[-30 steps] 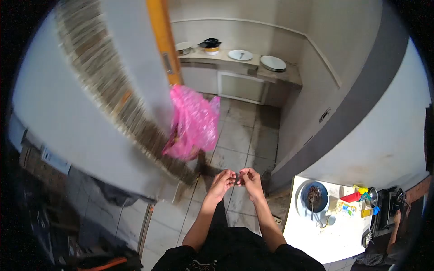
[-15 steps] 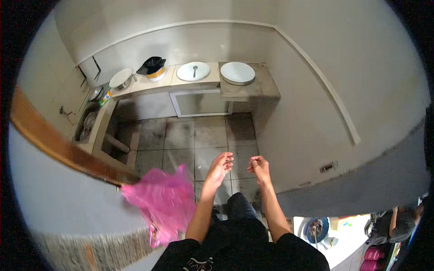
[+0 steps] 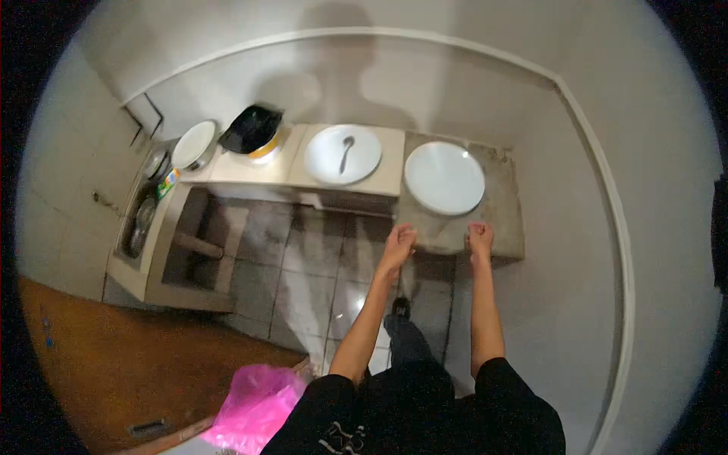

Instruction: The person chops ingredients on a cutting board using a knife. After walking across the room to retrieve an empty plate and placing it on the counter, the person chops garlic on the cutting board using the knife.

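My left hand (image 3: pixel 400 244) is held out in front of the counter's near edge, its fingers loosely bent and holding nothing. To the right, my right hand (image 3: pixel 480 236) reaches the near edge of the grey slab, fingers also loosely curled with nothing visible in them. A white plate (image 3: pixel 444 178) lies on the grey slab just beyond both hands; neither touches it. Left of it, a second white plate (image 3: pixel 334 163) rests on the tiled counter with a metal spoon (image 3: pixel 346 155) on it.
Along the counter (image 3: pixel 292 168) stand a black-covered container (image 3: pixel 254 130) and a white-topped pot (image 3: pixel 195 145). At the left are a sink (image 3: pixel 136 227), a tap (image 3: pixel 104 201) and a brown door (image 3: pixel 114 364). A pink plastic bag (image 3: pixel 258 409) hangs at lower left.
I have stepped forward toward the counter, and the plates appear larger and nearer. Both hands have moved forward to the slab's near edge. The table and person behind have left view.
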